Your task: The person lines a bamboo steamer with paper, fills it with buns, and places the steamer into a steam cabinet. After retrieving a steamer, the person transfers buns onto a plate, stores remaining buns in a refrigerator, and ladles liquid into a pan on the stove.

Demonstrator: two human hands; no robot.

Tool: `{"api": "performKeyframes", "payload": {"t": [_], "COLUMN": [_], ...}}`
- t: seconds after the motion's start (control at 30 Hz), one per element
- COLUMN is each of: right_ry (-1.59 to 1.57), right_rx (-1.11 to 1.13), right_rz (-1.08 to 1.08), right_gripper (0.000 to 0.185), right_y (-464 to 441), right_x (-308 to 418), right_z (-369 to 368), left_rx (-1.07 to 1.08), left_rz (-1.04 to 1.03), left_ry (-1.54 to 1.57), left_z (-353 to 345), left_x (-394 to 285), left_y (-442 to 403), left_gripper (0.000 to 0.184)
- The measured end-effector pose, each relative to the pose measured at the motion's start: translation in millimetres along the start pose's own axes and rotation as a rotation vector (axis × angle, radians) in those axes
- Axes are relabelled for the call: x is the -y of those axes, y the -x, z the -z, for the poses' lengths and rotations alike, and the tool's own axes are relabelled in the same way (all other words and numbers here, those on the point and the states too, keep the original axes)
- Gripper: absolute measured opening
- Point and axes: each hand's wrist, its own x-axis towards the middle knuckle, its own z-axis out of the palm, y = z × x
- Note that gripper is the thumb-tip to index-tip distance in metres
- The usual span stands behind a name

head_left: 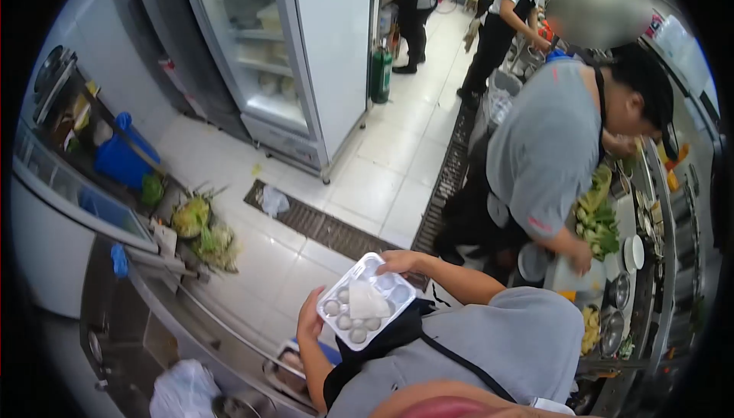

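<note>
A white plastic tray [365, 302] is held tilted in front of my body. Several round, greyish egg-like pieces sit in its lower cups, and a pale slip [367, 299] covers its middle. Whether the tray is wrapped in film I cannot tell for sure. My left hand [309, 315] grips the tray's left edge, with the fingers partly hidden. At the upper right corner, my right hand [399, 262] is closed on the rim, its fingertips reaching over the top.
Close on the right, a co-worker [543, 143] bends over a counter with leafy greens [598, 212] and bowls [633, 253]. A glass-door fridge [267, 74] stands ahead. A floor drain grate [321, 227] crosses the tiles. To the left are vegetable heaps [215, 246] and a sink [145, 341].
</note>
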Motion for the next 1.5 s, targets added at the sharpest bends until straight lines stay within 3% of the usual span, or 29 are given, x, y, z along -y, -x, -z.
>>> {"api": "performKeyframes", "payload": {"t": [0.1,0.2,0.3,0.33,0.4,0.43,0.5,0.6,0.67,0.83,0.9,0.97,1.07,1.2,1.37,1.5], "right_ry": [0.081,-0.047,-0.135,-0.183,-0.247,-0.345,-0.477,-0.609,-0.655,-0.652,-0.620,-0.609,-0.529,-0.547,-0.466,-0.584], "right_rx": [0.026,-0.019,-0.065,-0.124,-0.178,-0.257,-0.381,-0.464,-0.437,-0.383,-0.415,-0.364,-0.304,-0.249,-0.260,-0.475], "right_rz": [-0.006,0.068,0.095,0.146,0.061,0.058,0.061,-0.024,-0.043,-0.036,-0.139,-0.101,-0.010,-0.011,0.032,0.061], "right_gripper": [0.042,0.044,0.050,0.052,0.055,0.055,0.050,0.043,0.041,0.036,0.037,0.038,0.038,0.035,0.031,0.038], "right_y": [-89.1,-196.7,-299.5,-321.8,-363.7,-388.7,-434.9,-485.6,-543.8,-697.3,-757.5,-820.9,-924.3,-994.1,-1097.0,-1121.0], "right_x": [93.3,140.3,172.9,185.6,214.8,222.6,237.8,296.0,311.6,393.8,458.4,521.9,629.1,698.9,781.4,804.4], "right_z": [49.1,95.8,139.0,147.9,166.9,172.3,189.9,212.9,234.1,281.0,299.2,316.8,349.9,367.5,387.6,346.2], "left_rx": [-0.205,-0.415,-0.561,-0.551,-0.820,-0.859,-0.541,-0.390,-0.250,-0.175,-0.235,-0.286,-0.336,-0.455,-0.406,-0.776], "left_rz": [-0.135,-0.121,-0.225,-0.216,-0.322,-0.294,-0.385,-0.381,-0.519,-0.479,-0.462,-0.397,-0.486,-0.646,-0.912,-1.310], "left_ry": [0.165,0.215,0.594,0.565,1.093,1.096,0.862,0.385,-0.001,-0.225,-0.182,-0.160,-0.223,-0.279,-0.437,-0.818], "left_z": [55.1,136.0,209.5,246.6,307.7,319.7,331.4,235.1,199.5,191.7,221.2,256.1,324.5,399.0,428.5,374.0], "left_x": [-53.7,-78.5,-134.9,-158.4,-204.0,-251.4,-359.4,-578.1,-684.2,-879.3,-942.5,-1004.5,-1152.7,-1302.7,-1570.4,-1711.6], "left_y": [40.8,24.5,-30.7,-64.7,-142.4,-178.5,-248.7,-299.6,-338.2,-440.0,-478.6,-494.5,-544.3,-609.1,-704.2,-735.8], "left_gripper": [0.066,0.068,0.060,0.060,0.047,0.036,0.030,0.029,0.024,0.029,0.029,0.029,0.029,0.031,0.051,0.079]}}
